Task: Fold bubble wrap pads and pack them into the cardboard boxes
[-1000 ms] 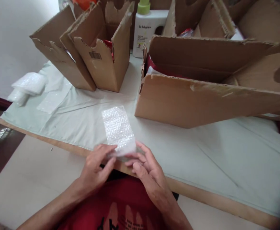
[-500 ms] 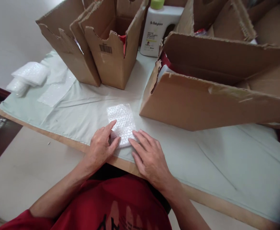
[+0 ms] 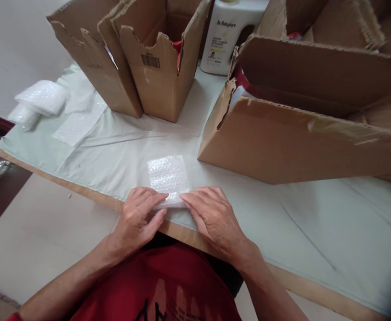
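A small piece of clear bubble wrap (image 3: 168,173) lies on the cloth close to the table's front edge. Its near end is folded over into a thick band. My left hand (image 3: 141,214) holds the left end of that fold, fingers on top and thumb on the near side. At the right end, my right hand (image 3: 211,214) presses on the fold with its fingers together, and its thumb is partly hidden. Whether anything lies inside the fold, I cannot tell.
Cut-open cardboard boxes stand behind: a narrow one (image 3: 162,87), another beside it (image 3: 98,71), and a long one (image 3: 302,142) to the right. A white detergent bottle (image 3: 220,49) is between them. Bubble wrap bundles (image 3: 43,98) and flat sheets (image 3: 78,125) lie left on the pale cloth (image 3: 265,223).
The near end of the bubble wrap is now folded over, leaving a shorter flat part. Both hands have closed onto the fold. The view has shifted slightly.
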The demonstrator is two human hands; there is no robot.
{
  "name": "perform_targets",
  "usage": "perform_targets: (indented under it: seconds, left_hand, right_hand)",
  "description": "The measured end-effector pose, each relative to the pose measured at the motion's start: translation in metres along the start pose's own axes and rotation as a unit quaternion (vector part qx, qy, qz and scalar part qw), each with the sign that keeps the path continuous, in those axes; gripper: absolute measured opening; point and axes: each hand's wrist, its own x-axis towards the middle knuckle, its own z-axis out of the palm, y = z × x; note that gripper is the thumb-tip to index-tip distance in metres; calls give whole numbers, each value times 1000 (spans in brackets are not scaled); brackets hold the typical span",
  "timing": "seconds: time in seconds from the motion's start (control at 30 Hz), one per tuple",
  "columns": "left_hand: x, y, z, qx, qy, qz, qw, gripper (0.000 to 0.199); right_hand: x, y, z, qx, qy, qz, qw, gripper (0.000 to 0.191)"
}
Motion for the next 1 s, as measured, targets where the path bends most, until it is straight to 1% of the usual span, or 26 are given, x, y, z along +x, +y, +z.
perform_targets:
  seconds: [0.1,0.17,0.27,0.33,0.37,0.4,0.47,0.53,0.6,0.63,0.73,0.77,0.83,0.9,1.0]
  left_hand:
    - [1,-1,1,-13,10,-47,999,26]
    - [2,-2,2,-2,13,-75,997,27]
    - [4,-6,4,18,13,-84,996,24]
    - [4,-9,5,28,14,-82,996,22]
    - [4,-10,5,30,13,-84,996,22]
    - [5,-11,6,31,13,-89,995,22]
    - [5,-12,7,37,16,-99,994,22]
    - [5,-12,8,42,27,-98,994,23]
    - [3,-12,6,39,40,-78,995,24]
    - [2,-12,4,34,37,-62,997,25]
    - [-4,-10,-3,7,2,-11,1000,28]
    - [-5,-10,-5,-7,-10,-5,1000,28]
    - [-6,-10,-7,-30,-16,-16,999,26]
    - [-3,-13,-6,-32,-6,-40,999,24]
    - [5,-19,-1,17,7,-56,998,22]
  right_hand:
    - [5,1,2,18,-2,25,1000,28]
    - [7,3,6,18,18,42,999,25]
    - [5,3,11,-9,96,53,994,26]
    - [0,1,11,-28,138,34,989,24]
    - [-2,0,11,-33,141,15,989,22]
    - [-4,0,10,-39,130,-5,991,21]
    - [-6,-1,12,-55,87,-42,994,22]
    - [-5,0,14,-75,51,-58,994,22]
    - [-2,1,15,-78,40,-55,995,21]
    - [-1,1,15,-67,40,-50,996,20]
    - [1,-1,11,0,25,-33,999,17]
    - [0,-2,9,23,14,-25,999,17]
    - [0,-4,6,53,-1,-7,999,17]
    - [-1,-5,5,44,20,12,999,19]
    - [0,-6,8,-23,80,12,996,25]
